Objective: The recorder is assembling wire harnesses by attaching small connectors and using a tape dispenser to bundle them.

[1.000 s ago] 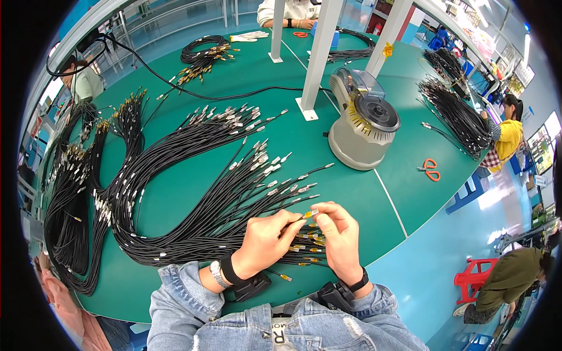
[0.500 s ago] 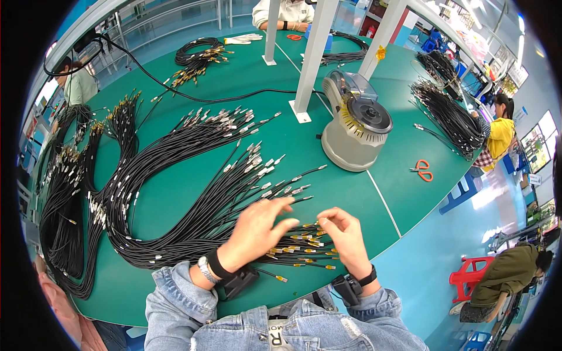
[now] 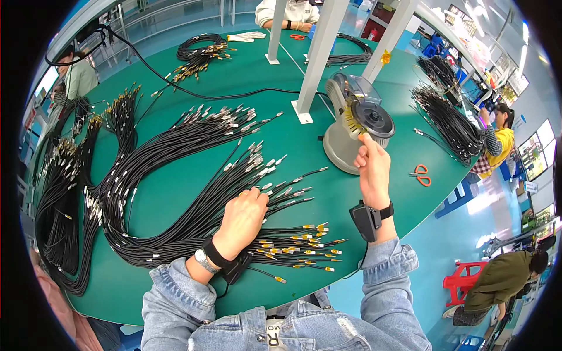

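Cables, black and thin with metal connector tips, cover most of the green table [image 3: 175, 199]; going from the left, dense loops [image 3: 58, 193] lie along the table's left rim, then long fanned bundles [image 3: 175, 158] sweep across the middle, their silver ends pointing up and to the right. Near the front edge lies a smaller bunch with yellow tape tags [image 3: 298, 245] on its ends, just right of the left hand [image 3: 243, 219]. That hand rests palm down on the black strands, fingers curled loosely over them and pressing them to the table rather than pinching any one; it wears a wristwatch and a black strap. Further right, the right hand [image 3: 372, 169] is raised to the grey tape dispenser [image 3: 354, 126], thumb and forefinger closed together at the row of yellow tape strips [image 3: 351, 120] on its wheel; whether a strip is already gripped cannot be told. Orange scissors [image 3: 420, 174] lie on the table just right of that hand. Judging from this, the step in hand is fetching a piece of yellow tape while the bundle is held in place. The next move calls for a clean pinch on one strip only, then carrying it to an untagged cable end beside the tagged bunch without letting the tape fold on itself.
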The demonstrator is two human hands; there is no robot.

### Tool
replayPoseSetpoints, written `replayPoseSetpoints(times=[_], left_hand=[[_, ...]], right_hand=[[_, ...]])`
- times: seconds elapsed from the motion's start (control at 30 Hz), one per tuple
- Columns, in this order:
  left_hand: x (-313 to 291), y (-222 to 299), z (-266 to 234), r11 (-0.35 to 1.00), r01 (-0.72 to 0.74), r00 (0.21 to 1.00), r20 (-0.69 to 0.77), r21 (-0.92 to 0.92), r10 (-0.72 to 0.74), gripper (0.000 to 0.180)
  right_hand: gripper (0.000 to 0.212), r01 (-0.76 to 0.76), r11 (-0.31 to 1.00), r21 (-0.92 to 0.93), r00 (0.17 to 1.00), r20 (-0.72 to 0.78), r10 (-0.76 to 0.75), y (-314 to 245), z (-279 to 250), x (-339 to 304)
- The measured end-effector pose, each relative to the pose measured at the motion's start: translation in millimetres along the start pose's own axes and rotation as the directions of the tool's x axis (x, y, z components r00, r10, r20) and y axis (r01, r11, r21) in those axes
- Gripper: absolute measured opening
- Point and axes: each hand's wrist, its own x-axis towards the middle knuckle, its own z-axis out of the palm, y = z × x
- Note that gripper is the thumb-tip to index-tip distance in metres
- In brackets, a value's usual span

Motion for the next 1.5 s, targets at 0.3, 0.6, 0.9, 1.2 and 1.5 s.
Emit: replayPoseSetpoints(times=[0.3, 0.6, 0.9, 1.2, 1.5], left_hand=[[3.0, 4.7, -8.4, 0.968, 0.114, 0.993, -0.009, -0.223, -0.119, 0.010], [16.0, 30.4, -24.8, 0.815, 0.148, 0.984, 0.001, -0.561, -0.178, 0.013], [31.2, 58.1, -30.6, 0.826, -0.170, 0.961, -0.277, -0.537, 0.018, 0.017], [19.2, 64.3, -22.1, 0.914, -0.381, 0.839, -0.467, -0.140, 0.279, 0.017], [17.2, 66.2, -17.1, 0.894, -0.425, 0.812, -0.496, -0.139, 0.308, 0.031]], right_hand=[[0.013, 0.029, 0.980, 0.196, 0.998, 0.048, -0.039, 4.5, -3.4, 14.9], [0.014, 0.066, 0.969, 0.239, 0.967, 0.224, -0.121, -20.7, 22.6, -41.9], [0.004, 0.099, 0.995, 0.024, 0.939, 0.328, -0.101, 2.2, 10.2, -133.3], [0.004, 0.201, 0.979, -0.032, 0.946, 0.265, -0.185, 19.7, 15.6, -160.0], [0.005, 0.132, 0.991, -0.022, 0.957, 0.262, -0.121, 20.6, 14.5, -158.5]])
